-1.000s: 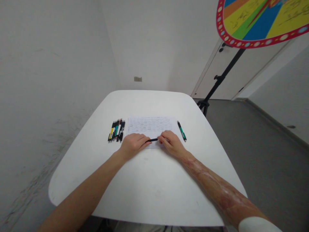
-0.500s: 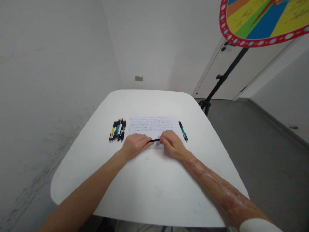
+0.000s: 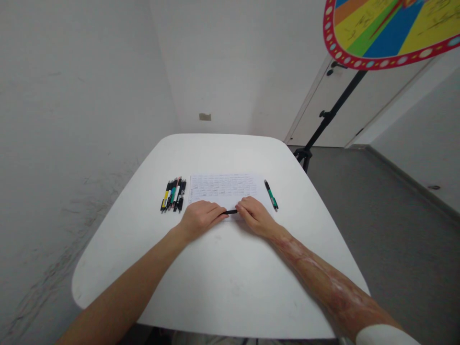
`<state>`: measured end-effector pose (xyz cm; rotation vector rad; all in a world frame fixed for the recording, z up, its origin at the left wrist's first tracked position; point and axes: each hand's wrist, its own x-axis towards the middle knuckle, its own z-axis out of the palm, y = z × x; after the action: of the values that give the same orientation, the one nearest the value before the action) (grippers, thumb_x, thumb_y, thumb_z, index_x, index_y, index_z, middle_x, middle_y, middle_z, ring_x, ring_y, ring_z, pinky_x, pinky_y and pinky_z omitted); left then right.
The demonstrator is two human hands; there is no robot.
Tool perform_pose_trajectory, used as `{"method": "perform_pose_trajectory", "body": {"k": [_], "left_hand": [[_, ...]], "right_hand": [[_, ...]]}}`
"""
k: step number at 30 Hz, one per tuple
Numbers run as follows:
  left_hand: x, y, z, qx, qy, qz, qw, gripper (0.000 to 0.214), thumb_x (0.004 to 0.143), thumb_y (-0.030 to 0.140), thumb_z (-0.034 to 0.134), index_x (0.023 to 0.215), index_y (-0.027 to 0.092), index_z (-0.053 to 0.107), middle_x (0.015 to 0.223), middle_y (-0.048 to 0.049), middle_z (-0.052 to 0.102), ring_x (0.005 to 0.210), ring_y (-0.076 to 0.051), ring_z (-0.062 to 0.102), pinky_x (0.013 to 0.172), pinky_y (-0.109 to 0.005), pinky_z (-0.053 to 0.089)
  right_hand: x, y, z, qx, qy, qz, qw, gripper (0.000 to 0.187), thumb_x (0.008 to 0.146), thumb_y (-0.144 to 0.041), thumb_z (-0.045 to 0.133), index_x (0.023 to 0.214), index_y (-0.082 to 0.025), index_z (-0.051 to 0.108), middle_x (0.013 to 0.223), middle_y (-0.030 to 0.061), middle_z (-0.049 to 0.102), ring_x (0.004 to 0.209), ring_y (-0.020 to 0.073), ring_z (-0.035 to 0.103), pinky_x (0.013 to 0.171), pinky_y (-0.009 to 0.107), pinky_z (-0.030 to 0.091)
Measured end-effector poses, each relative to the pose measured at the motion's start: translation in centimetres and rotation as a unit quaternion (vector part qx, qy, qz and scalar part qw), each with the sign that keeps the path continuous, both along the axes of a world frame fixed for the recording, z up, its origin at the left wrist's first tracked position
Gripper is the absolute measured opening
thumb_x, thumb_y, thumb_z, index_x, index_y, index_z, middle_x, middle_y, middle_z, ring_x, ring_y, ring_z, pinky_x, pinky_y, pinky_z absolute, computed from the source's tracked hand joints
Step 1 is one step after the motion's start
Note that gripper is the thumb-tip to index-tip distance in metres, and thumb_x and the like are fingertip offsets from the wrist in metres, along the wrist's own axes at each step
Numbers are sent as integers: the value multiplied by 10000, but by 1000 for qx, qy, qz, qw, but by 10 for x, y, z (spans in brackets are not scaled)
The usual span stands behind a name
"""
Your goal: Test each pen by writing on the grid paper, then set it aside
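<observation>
A slim black pen point(image 3: 230, 212) lies sideways between my two hands, over the lower edge of a written sheet of paper point(image 3: 223, 184). My left hand point(image 3: 201, 218) is closed on its left end, the thumb and fingers pinching it. Around the other end, the fingers of my right hand point(image 3: 254, 215) are closed as well; both ends of the pen are hidden by the fingers. Left of the paper sits a row of several pens point(image 3: 173, 195) in black, yellow, white and green. A single green and black pen point(image 3: 271, 195) rests to the right of the paper.
Everything lies on a white table point(image 3: 215, 287) with rounded corners. A wall socket point(image 3: 204, 117) is beyond its far edge. On the right, a colourful wheel point(image 3: 384, 28) stands on a black tripod point(image 3: 328, 115) before a door point(image 3: 323, 103).
The view has shifted slightly. Both hands keep hold of the black pen in nearly the same place; the other pens have not moved.
</observation>
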<state>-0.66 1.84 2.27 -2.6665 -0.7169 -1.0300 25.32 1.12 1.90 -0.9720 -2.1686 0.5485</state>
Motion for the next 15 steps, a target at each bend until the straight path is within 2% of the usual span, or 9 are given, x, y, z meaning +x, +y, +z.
{"method": "perform_pose_trajectory", "body": {"k": [2, 7, 15], "left_hand": [[0, 0, -1, -2, 4, -3, 1000, 221, 1145, 373, 621, 1090, 202, 750, 913, -13, 819, 764, -153, 753, 726, -304, 561], [-2, 1, -4, -12, 12, 9, 1000, 245, 1156, 377, 594, 1084, 207, 756, 905, -28, 822, 767, -156, 759, 724, -300, 562], [-1, 1, -4, 0, -7, 6, 1000, 187, 1136, 341, 637, 1087, 209, 759, 911, -20, 825, 776, -161, 760, 750, -307, 570]], "right_hand": [[0, 1, 0, 0, -8, -2, 1000, 477, 1174, -403, 384, 725, -251, 437, 682, 0, 523, 711, 206, 485, 775, 395, 392], [0, -2, 3, -3, -3, 6, 1000, 384, 1162, -400, 405, 818, -252, 492, 795, 23, 606, 789, 215, 532, 795, 389, 424], [-1, 2, -4, -12, -3, -6, 1000, 488, 1186, -475, 347, 757, -256, 430, 707, 5, 545, 726, 207, 498, 762, 380, 395]]}}
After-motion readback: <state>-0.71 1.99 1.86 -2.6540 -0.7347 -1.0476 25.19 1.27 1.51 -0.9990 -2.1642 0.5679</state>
